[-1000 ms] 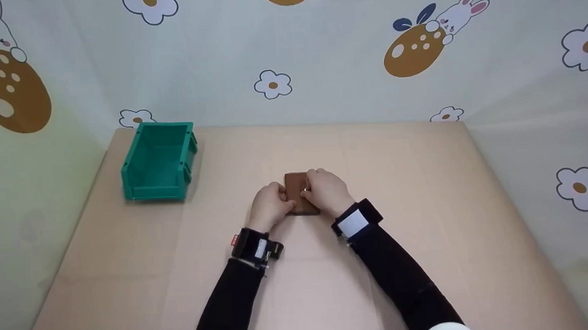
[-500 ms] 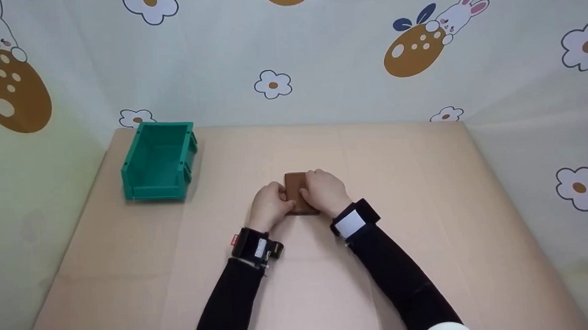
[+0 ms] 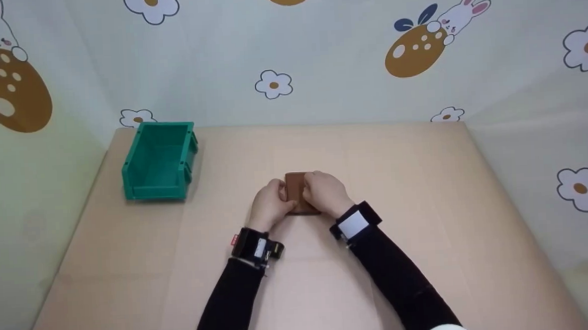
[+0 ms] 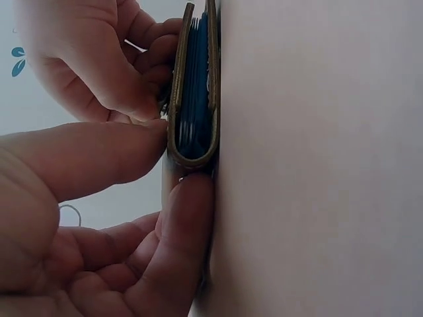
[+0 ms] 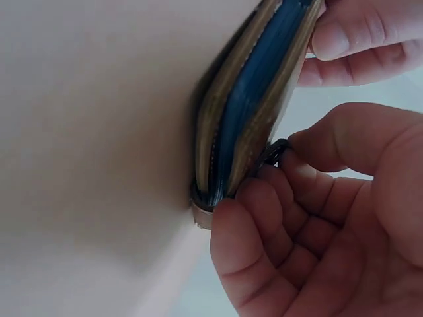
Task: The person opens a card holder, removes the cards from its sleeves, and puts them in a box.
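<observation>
A brown leather card holder (image 3: 296, 187) lies on the table between my two hands. Its folded spine and several thin clear sleeves (image 4: 192, 86) show from the end in the left wrist view, and blue lining (image 5: 254, 72) appears inside in the right wrist view. My left hand (image 3: 268, 205) holds the spine side, thumb on the upper cover and a fingertip low against the fold. On the opposite side, my right hand (image 3: 328, 193) pinches a small dark strap tab (image 5: 274, 152) between thumb and curled fingers. The tab's far end is hidden by the fingers.
A green plastic bin (image 3: 155, 192) stands at the table's back left, its low side facing me. The light wooden table (image 3: 400, 179) meets patterned cloth walls (image 3: 339, 62) at the back and on both sides. Black bands with small cameras are on both wrists.
The right hand shifts slightly over the card holder, and a shiny spot at its fingertips is no longer visible. The left hand and the card holder stay nearly in place.
</observation>
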Demonstrator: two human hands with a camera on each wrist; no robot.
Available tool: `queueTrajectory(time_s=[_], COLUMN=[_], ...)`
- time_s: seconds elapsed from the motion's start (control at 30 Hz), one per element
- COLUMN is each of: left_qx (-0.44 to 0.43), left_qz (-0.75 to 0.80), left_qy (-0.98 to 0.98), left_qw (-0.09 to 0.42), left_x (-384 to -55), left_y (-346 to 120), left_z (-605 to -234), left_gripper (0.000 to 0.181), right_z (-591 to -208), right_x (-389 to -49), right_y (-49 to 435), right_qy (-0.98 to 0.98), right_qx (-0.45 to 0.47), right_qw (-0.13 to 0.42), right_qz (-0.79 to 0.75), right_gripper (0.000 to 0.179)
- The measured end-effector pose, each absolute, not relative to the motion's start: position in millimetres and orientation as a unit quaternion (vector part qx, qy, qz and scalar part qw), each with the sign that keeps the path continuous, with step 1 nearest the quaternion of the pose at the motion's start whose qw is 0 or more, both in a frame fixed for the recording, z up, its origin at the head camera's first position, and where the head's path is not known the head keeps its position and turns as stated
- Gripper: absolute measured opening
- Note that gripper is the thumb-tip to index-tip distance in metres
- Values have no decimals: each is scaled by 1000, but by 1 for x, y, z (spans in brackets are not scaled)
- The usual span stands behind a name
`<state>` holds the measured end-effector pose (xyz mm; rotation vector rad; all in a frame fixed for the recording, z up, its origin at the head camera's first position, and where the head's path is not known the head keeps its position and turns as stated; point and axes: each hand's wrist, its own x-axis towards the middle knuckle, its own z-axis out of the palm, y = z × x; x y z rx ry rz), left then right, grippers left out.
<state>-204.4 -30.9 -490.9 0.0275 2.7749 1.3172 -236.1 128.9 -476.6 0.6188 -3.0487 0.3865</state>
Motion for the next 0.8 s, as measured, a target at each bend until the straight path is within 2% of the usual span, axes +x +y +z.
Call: queueTrajectory(time_s=[0.13,0.43,0.7,0.8], left_qx=[14,14,11,11], left_qz=[443,442,424,423], left_qy=[896,896,905,906], left_qw=[32,31,36,37], left_x=[-204,-204,-204,-204], left_y=[-31,-31,-30,-29], left_z=[-492,-492,-491,-491], left_gripper=[55,55,34,32], right_z=[-479,-479,-479,-478], right_x=[-239,-240,-240,-240], right_y=[133,137,140,141], right_qy=[-968,-960,-957,-955], right_qx=[204,219,214,214], right_qw=[5,11,-5,-11], right_qz=[148,175,194,206], right_gripper=[12,15,16,17])
